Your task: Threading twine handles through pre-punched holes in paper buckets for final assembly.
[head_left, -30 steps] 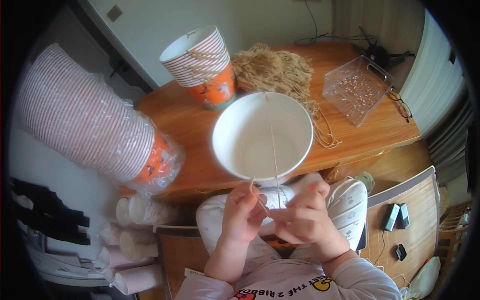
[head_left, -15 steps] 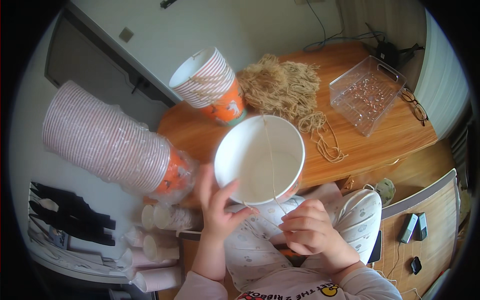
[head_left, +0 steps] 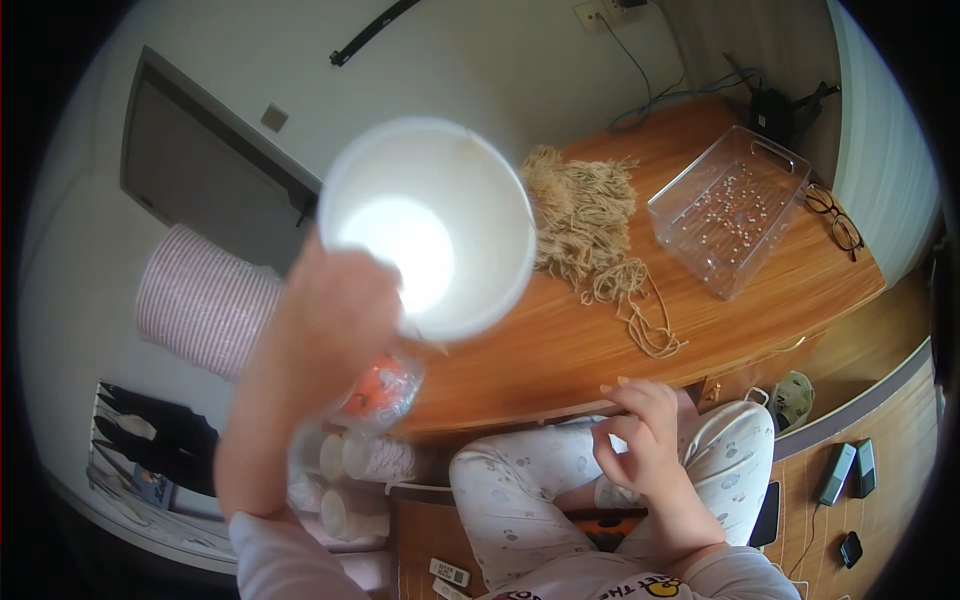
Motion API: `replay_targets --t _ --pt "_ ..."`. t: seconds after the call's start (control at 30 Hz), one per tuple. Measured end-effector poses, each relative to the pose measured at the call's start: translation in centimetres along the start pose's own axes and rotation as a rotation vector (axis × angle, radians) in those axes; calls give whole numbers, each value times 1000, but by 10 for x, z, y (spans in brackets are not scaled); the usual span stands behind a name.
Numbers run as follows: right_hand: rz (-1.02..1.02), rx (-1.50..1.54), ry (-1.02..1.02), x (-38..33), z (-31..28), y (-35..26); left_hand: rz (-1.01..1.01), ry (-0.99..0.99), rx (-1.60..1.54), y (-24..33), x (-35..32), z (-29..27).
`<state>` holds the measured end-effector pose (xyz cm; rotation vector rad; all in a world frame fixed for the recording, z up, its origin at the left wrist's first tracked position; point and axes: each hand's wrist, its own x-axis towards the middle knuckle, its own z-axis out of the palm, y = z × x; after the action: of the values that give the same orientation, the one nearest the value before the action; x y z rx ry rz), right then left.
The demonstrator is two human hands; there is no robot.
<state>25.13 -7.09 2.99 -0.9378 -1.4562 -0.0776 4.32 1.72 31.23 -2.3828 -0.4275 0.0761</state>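
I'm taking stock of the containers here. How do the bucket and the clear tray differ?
Shape: the bucket is round, while the tray is four-sided.
Look: the bucket is white inside; the tray is see-through.
Place: the left hand holds the bucket up, while the tray sits on the table.
Contents: the tray has small bits scattered in it; none show in the bucket.
Both are open-topped, with their insides showing.
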Motion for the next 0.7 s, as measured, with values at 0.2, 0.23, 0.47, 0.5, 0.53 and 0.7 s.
replay_targets --t 0.2,0.23,0.47,0.5,0.53,0.7 --pt "53 74 -13 -4 3 4 -197 -58 181 -95 48 -24" --pt "63 90 -26 -4 4 3 -216 -72 159 -109 51 -20" --pt "86 113 -6 -3 -7 9 -222 -169 3 -137 87 16" --pt "94 109 6 -2 -9 10 -214 -167 1 -136 90 20" --pt "102 104 18 -1 -10 11 -220 -210 44 -136 93 24" --pt "121 107 28 -1 -14 14 -187 -225 52 -139 93 41"
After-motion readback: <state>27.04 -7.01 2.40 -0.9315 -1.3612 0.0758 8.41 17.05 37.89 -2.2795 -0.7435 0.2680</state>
